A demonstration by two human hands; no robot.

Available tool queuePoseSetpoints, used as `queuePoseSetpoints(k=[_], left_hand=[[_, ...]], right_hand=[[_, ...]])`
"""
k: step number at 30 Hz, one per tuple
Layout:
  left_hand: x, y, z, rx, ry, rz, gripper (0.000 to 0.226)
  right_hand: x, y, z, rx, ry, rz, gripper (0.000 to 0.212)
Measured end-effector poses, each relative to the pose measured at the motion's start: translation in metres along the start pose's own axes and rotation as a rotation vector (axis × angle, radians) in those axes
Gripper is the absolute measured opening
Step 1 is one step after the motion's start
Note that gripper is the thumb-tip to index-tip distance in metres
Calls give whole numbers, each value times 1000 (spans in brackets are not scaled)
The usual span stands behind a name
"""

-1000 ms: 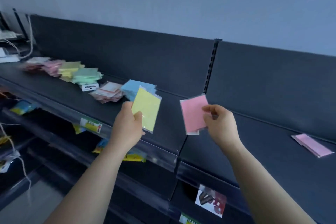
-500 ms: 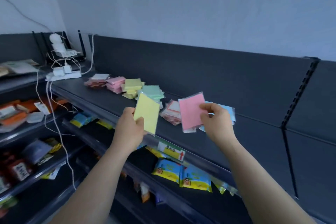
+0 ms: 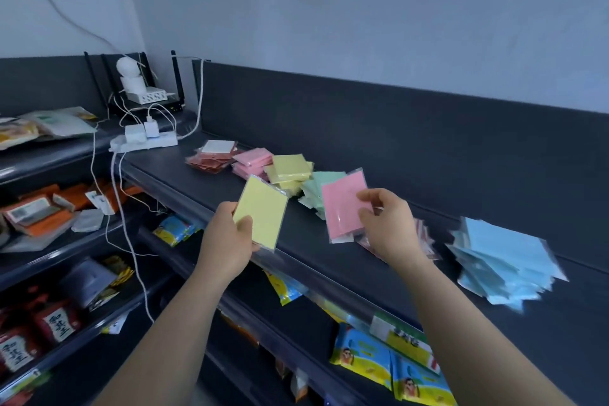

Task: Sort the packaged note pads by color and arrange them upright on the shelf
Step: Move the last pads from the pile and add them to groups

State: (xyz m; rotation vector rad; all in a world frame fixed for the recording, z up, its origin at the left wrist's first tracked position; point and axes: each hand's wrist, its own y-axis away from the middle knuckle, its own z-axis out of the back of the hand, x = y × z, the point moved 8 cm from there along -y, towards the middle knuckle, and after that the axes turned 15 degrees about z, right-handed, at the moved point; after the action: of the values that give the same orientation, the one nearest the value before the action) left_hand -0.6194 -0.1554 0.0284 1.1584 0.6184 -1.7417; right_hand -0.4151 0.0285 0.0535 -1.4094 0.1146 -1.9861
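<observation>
The left hand (image 3: pixel 227 241) is pinching one yellow note pad (image 3: pixel 262 211) at frame centre, thumb curled over its lower corner. The right hand (image 3: pixel 387 224) is pinching one pink note pad (image 3: pixel 342 208) just right of it. Six flat piles (image 3: pixel 504 257) are lying on the shelf (image 3: pixel 303 241) behind.

Dim, cool, even light; soft wide-angle view.
Shadows on the dark grey metal shelf (image 3: pixel 303 224) are faint; the pale grey wall (image 3: pixel 362 10) is brightest. Straight edges bow near the borders, and the pale blue stack of wrapped note pads (image 3: pixel 504 257) at right is blurred.
</observation>
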Motion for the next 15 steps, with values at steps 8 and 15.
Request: queuePoseSetpoints(k=[8, 15], left_hand=[[-8, -80, 15, -103, -18, -28, 25], [-50, -146, -9, -27, -40, -137, 30]], right_hand=[[-4, -78, -52, 11, -16, 27, 35], [-10, -122, -66, -61, 0, 19, 34]])
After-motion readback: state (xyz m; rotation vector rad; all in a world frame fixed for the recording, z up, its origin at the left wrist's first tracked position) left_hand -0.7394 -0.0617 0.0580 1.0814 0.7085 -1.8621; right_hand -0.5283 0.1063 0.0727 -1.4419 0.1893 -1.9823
